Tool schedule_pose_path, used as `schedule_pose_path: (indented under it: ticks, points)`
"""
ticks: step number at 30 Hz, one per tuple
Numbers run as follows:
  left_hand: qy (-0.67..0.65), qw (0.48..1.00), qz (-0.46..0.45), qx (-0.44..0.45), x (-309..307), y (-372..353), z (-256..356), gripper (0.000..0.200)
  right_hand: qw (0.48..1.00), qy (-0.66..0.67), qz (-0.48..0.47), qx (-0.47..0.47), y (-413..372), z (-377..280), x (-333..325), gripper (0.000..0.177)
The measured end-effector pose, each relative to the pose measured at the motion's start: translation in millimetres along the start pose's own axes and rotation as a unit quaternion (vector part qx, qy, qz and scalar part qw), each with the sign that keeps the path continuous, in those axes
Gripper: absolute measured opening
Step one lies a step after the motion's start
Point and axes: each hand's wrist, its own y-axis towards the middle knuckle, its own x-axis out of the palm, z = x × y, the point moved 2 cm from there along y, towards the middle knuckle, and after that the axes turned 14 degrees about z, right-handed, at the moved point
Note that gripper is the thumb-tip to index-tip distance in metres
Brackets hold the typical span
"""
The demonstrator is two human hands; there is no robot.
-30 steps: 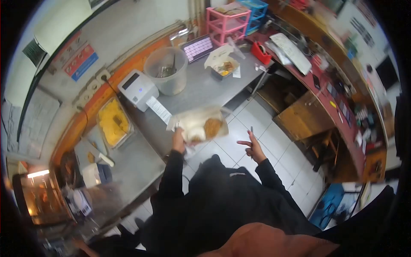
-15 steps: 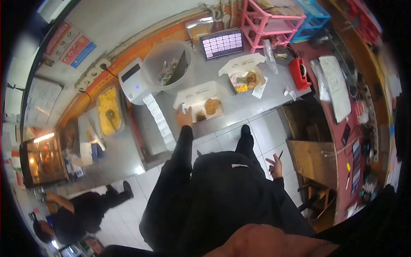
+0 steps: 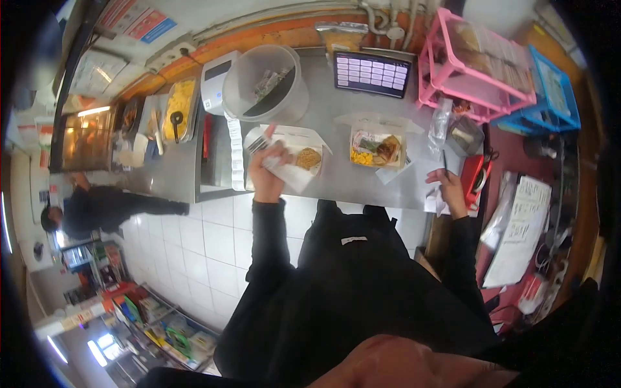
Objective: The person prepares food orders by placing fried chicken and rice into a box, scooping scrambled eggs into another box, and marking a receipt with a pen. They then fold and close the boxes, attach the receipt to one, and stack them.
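Left hand (image 3: 268,178) curled round white paper (image 3: 295,177); right hand (image 3: 450,193) grasping dark pen (image 3: 445,163), fingers partly spread.

On ctr (image 3: 336,169): L food box (image 3: 303,138), tub (image 3: 259,84) behind; R food box (image 3: 381,122), tablet (image 3: 372,74) behind.

The left hand (image 3: 268,176) is curled, the right hand (image 3: 449,188) (well apart) loosely bent

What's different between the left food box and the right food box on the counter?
The left box shows a browned piece of food, while the right box also shows yellow bits. The left box is partly hidden behind the left hand and white paper; the right box is unobstructed by either hand. Both are pale, with open lids.
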Motion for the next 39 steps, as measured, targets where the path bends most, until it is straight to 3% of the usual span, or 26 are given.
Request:
schedule_pose_path:
  ticks: [2, 6, 8, 11, 14, 17, 21, 23, 26, 28, 30, 33, 36, 37, 39]
  points:
    - [-0.022, 0.996, -0.08, -0.041, 72, -16, -16, 0.077, 0.994, 0.013, -0.064, -0.09, -3, -40, 28, 0.029]
    - [-0.053, 0.975, -0.196, -0.095, 144, -29, -38, 0.088, 0.942, 0.11, -0.21, -0.235, -56, -133, 71, 0.024]
    - [-0.054, 0.965, -0.232, -0.115, 165, -37, -41, 0.09, 0.931, 0.206, -0.226, -0.197, -87, -168, 82, 0.019]
    - [-0.07, 0.952, -0.259, -0.15, 182, -49, -40, 0.089, 0.947, 0.117, -0.256, -0.153, -108, -186, 84, 0.017]
    - [-0.108, 0.965, -0.205, -0.121, 193, -66, -41, 0.089, 0.947, 0.159, -0.188, -0.205, -118, -192, 91, 0.012]
    - [-0.118, 0.957, -0.243, -0.104, 189, -74, -45, 0.062, 0.948, 0.152, -0.161, -0.227, -126, -199, 90, 0.012]
    - [-0.143, 0.949, -0.253, -0.123, 186, -79, -39, 0.041, 0.942, 0.15, -0.159, -0.255, -142, -215, 90, 0.027]
    - [-0.164, 0.935, -0.279, -0.146, 187, -81, -34, 0.044, 0.937, 0.121, -0.162, -0.285, -144, -218, 83, 0.039]
    - [-0.172, 0.932, -0.289, -0.135, 185, -83, -28, 0.05, 0.925, 0.193, -0.055, -0.321, -142, -218, 80, 0.05]
    - [-0.173, 0.933, -0.292, -0.123, 184, -84, -22, 0.055, 0.907, 0.128, -0.005, -0.401, -131, -216, 68, 0.071]
    - [-0.18, 0.93, -0.296, -0.125, 184, -87, -15, 0.061, 0.919, 0.17, -0.003, -0.355, -132, -210, 52, 0.081]
    - [-0.192, 0.926, -0.298, -0.131, 181, -88, -10, 0.063, 0.897, 0.232, -0.016, -0.375, -149, -225, 46, 0.08]
    - [-0.178, 0.933, -0.281, -0.135, 179, -88, -9, 0.063, 0.877, 0.225, -0.007, -0.424, -170, -254, 66, 0.068]
    - [-0.167, 0.935, -0.285, -0.13, 177, -86, -8, 0.062, 0.876, 0.205, -0.029, -0.435, -169, -257, 69, 0.036]
    - [-0.146, 0.937, -0.293, -0.118, 171, -82, -9, 0.062, 0.872, 0.182, -0.011, -0.455, -173, -262, 89, 0.02]
